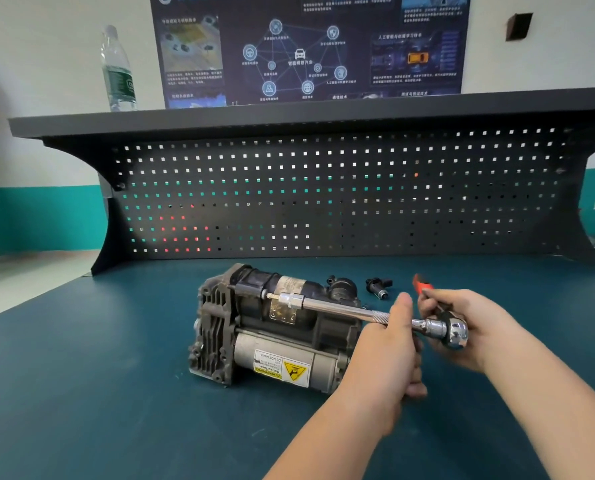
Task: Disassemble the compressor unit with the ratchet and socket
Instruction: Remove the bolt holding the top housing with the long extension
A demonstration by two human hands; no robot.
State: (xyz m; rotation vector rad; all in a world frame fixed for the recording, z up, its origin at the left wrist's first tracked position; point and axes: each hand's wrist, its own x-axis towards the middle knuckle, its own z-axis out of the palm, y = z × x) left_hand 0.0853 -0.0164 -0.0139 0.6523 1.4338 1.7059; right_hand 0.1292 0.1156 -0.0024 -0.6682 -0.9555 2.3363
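Note:
The compressor unit (272, 327) lies on its side on the teal bench, finned end to the left, a yellow warning label on its lower cylinder. A chrome extension bar (341, 308) with a socket (291, 300) at its tip reaches a bolt on the upper body. My left hand (393, 344) grips the bar near its knurled part. My right hand (462, 323) holds the ratchet head (453, 330); its red and black handle (422, 287) sticks up behind my fingers.
A small black loose part (379, 287) lies behind the compressor. A dark pegboard (324, 188) with a shelf closes off the back of the bench; a water bottle (117, 69) stands on the shelf. The teal bench top (98, 375) stretches left and forward.

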